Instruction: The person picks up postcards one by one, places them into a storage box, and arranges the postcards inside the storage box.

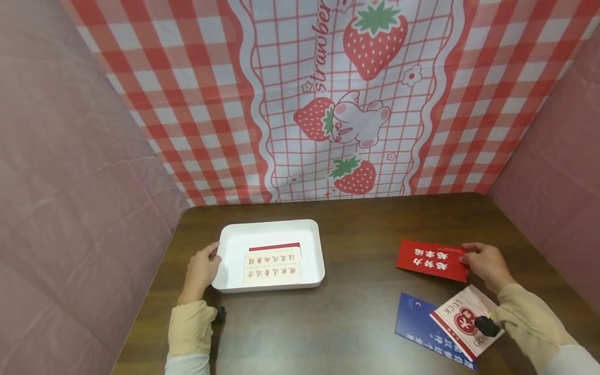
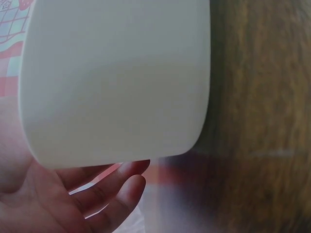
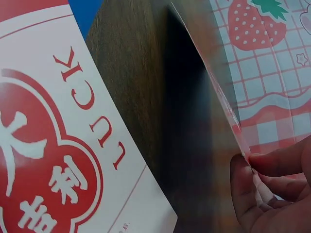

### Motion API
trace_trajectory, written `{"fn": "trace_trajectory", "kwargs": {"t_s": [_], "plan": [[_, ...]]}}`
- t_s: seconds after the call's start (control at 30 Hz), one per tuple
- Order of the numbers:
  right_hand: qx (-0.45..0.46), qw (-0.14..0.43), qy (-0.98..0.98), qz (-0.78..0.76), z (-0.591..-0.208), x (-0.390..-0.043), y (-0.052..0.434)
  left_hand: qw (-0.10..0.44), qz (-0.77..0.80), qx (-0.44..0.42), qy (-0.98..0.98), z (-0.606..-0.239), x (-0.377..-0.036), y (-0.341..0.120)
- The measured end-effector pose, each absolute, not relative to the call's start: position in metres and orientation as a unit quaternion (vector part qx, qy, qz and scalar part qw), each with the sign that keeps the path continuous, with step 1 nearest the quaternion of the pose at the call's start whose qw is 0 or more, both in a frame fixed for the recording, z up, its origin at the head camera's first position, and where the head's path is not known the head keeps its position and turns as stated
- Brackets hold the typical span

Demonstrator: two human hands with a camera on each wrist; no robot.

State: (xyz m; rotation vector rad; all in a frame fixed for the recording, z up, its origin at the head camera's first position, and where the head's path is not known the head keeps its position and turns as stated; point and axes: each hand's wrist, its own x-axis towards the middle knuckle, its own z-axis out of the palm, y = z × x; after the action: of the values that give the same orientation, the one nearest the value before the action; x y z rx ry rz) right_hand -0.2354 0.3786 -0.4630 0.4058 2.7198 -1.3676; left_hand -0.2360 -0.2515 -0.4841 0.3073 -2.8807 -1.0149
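My left hand (image 1: 203,268) holds the left end of a white rectangular tray (image 1: 269,227). In the left wrist view the tray's plain white side (image 2: 116,87) fills much of the frame, with the fingers (image 2: 119,196) at its lower edge. Inside the tray lies a cream card (image 1: 272,266) with printed characters, over another card (image 1: 274,247) whose red edge shows. Between thumb and fingers, my right hand (image 1: 487,264) pinches the right edge of a red card (image 1: 431,260) with white characters. Seen edge-on in the right wrist view, the red card (image 3: 221,97) stands tilted off the table.
Nearer the front right, a white and red "GOOD LUCK" card (image 1: 461,317) overlaps a blue card (image 1: 422,323) on the brown wooden table (image 1: 356,307). A checked strawberry cloth (image 1: 337,104) hangs behind the table, with pink cloth (image 1: 84,182) along both sides.
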Motion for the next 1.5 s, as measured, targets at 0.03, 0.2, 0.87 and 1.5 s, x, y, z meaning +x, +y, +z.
{"fn": "trace_trajectory", "kwargs": {"t_s": [0.03,0.2,0.87,1.5], "plan": [[0.133,0.036,0.885,-0.444,-0.463,-0.235,0.379,0.036,-0.33,0.1,-0.938,-0.484,-0.236,-0.251],[0.134,0.041,0.881,-0.453,-0.462,-0.233,0.381,0.034,-0.328,0.101,-0.939,-0.484,-0.235,-0.25],[0.129,0.044,0.853,-0.504,-0.452,-0.231,0.381,0.037,-0.331,0.096,-0.938,-0.476,-0.237,-0.246],[0.102,0.047,0.82,-0.562,-0.438,-0.237,0.372,0.037,-0.334,0.106,-0.936,-0.481,-0.231,-0.246]]}}
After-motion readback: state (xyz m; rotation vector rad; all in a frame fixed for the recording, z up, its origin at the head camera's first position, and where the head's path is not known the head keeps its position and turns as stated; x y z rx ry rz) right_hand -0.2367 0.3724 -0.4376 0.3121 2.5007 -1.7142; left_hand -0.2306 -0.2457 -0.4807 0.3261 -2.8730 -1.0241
